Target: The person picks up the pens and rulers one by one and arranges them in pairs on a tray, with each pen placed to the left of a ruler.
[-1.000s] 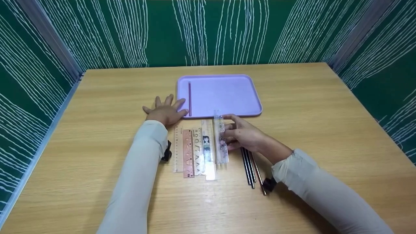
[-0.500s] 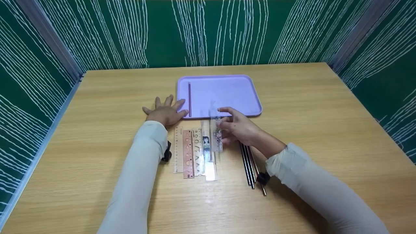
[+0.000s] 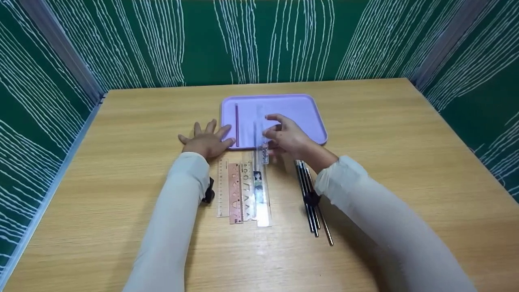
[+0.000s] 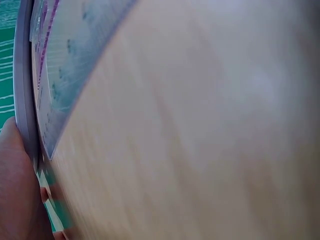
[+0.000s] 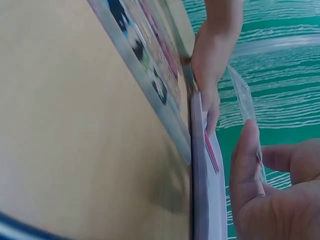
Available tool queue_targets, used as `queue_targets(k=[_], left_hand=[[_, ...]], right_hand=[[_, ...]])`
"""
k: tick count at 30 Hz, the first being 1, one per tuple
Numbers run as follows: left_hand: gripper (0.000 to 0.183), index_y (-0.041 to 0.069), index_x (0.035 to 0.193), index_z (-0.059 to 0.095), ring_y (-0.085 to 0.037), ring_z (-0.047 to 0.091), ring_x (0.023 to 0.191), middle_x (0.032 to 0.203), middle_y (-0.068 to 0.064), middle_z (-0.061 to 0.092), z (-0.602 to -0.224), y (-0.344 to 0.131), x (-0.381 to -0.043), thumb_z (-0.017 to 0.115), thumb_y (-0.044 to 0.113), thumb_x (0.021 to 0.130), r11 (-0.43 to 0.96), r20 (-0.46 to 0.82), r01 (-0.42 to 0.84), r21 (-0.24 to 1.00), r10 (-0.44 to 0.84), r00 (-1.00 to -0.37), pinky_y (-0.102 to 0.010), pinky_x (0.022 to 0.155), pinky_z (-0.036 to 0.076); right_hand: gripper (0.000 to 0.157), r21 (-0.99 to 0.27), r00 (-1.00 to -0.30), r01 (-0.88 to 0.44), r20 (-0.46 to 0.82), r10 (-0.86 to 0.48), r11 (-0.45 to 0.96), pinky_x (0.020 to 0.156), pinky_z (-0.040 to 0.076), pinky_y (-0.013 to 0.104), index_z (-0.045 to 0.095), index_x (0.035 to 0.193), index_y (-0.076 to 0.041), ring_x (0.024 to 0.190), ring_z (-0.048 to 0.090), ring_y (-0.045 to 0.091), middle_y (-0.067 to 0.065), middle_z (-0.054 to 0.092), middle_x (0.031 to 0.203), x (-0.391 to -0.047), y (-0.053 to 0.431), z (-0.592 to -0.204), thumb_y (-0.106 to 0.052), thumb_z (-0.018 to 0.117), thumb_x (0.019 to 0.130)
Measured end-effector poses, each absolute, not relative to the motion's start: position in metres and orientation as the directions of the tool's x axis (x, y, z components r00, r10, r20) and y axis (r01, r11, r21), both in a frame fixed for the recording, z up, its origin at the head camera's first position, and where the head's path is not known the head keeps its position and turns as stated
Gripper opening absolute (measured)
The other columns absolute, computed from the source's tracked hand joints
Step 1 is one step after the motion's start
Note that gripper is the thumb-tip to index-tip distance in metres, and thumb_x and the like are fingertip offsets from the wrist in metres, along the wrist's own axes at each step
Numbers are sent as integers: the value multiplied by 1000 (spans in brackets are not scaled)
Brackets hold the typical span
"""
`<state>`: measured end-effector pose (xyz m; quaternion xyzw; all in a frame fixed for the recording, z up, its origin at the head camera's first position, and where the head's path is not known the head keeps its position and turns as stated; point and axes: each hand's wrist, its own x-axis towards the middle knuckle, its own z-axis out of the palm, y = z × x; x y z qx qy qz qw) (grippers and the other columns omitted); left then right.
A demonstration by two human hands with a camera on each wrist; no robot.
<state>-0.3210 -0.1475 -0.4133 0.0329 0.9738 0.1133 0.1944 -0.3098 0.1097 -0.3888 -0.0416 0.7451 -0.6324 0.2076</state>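
My right hand [image 3: 288, 138] pinches a clear ruler [image 3: 264, 153] with small printed pictures, holding it over the near edge of the lilac tray [image 3: 292, 109]. In the right wrist view this ruler [image 5: 242, 92] stands tilted between thumb and fingers, above the tray. My left hand [image 3: 206, 142] lies with fingers spread on the table, its thumb side at the tray's near left corner. Inside the tray, along the left side, lies a thin dark red pencil-like stick [image 3: 237, 125]. Below the tray several rulers lie side by side, among them a pink ruler [image 3: 235, 194] and a clear ruler with a cartoon figure [image 3: 261, 194].
Several slim dark pencil-like sticks [image 3: 305, 190] lie under the right wrist, right of the rulers. A green panel [image 3: 202, 40] with white streaks stands behind the table [image 3: 385, 134], with similar panels at both sides.
My right hand has moved forward and slightly left with the clear ruler, from beside the other rulers to over the tray's near edge. The left hand has stayed in place.
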Motion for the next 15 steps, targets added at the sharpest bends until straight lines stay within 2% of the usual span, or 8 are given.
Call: queue_targets(k=[15], left_hand=[[70, 50, 161, 9, -51, -15, 155, 174, -3, -6, -413, -148, -322, 26, 75, 98, 973, -372, 19, 228, 105, -922, -91, 102, -5]], right_hand=[[59, -953, -930, 203, -260, -258, 226, 80, 64, 43, 38, 156, -25, 96, 69, 28, 14, 57, 127, -352, 85, -383, -12, 60, 103]])
